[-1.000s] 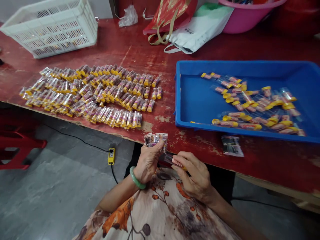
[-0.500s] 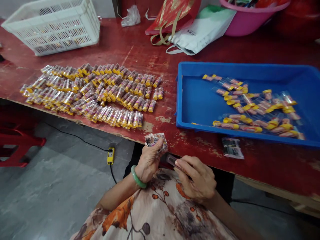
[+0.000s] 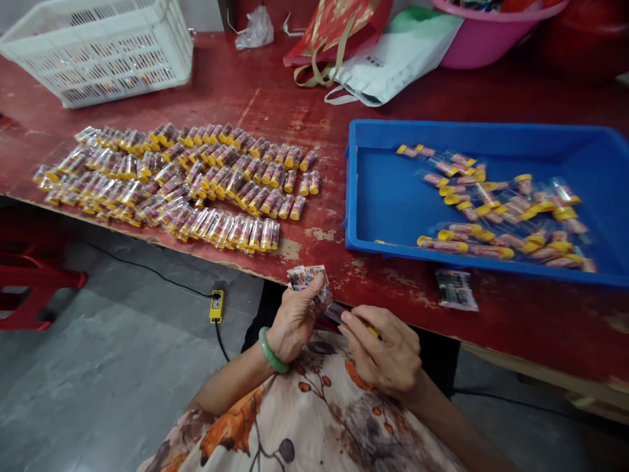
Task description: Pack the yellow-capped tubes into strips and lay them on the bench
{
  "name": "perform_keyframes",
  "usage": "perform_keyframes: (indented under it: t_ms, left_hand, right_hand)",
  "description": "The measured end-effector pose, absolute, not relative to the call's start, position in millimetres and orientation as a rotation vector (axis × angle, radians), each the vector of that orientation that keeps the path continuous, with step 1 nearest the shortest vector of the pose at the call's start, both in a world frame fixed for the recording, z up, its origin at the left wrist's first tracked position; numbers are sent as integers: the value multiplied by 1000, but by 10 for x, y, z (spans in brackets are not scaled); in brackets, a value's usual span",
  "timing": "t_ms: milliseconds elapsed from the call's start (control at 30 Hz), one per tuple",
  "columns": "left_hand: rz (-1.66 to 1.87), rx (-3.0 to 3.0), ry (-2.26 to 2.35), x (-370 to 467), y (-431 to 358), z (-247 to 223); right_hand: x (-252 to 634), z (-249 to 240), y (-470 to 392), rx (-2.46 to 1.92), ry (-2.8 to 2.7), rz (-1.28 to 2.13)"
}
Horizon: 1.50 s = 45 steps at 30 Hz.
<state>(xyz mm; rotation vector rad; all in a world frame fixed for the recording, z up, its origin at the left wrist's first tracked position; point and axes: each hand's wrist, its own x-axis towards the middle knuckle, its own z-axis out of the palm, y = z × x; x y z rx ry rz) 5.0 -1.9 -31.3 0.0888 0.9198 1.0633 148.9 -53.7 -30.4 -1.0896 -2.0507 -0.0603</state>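
Note:
At the table's front edge my left hand (image 3: 298, 313) is closed on a small stack of printed packets (image 3: 307, 278), thumb on top. Close to its right, my right hand (image 3: 386, 347) grips a clear plastic tube (image 3: 335, 312) whose tip reaches toward the left hand; a bit of yellow cap shows between the fingers. The far end of the tube is partly hidden by the left hand. Beyond the right hand stands a blue tray (image 3: 351, 190) with several yellow-capped clear tubes (image 3: 445, 245) lying loose in it, pinkish contents inside.
Rows of yellow-capped tubes (image 3: 211, 174) cover the left of the red table (image 3: 324, 210). One dark packet (image 3: 456, 289) lies before the tray. Behind are a white crate (image 3: 122, 62), a red bag (image 3: 339, 29), a white bag (image 3: 393, 62) and a pink basin (image 3: 491, 39).
The tube in my right hand has moved slightly left, closer to the packets, and its yellow cap now shows. The packets in my left hand are a little more fanned out.

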Motion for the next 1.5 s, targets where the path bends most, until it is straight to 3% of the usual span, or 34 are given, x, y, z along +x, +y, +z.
perform_keyframes:
  t_ms: [267,700,1100,1333,1500]
  left_hand:
    - [997,67,987,5,-7,-256]
    - [963,147,988,-51,-15,-285]
    - [1014,321,886,9,-59,-368]
    - [988,283,850,-60,2,-323]
    - [950,281,869,-66,47,-269]
  right_hand:
    - [1493,-353,-488,-1140,-2020,-206]
    - [1470,-348,-468,-1179,-1934,-29]
    - [1313,-475,-391,-1152,-1882,-203]
    - [1506,-306,-320,-1127,-1909,529]
    - [1548,-289,-356,-1137,-1785,494]
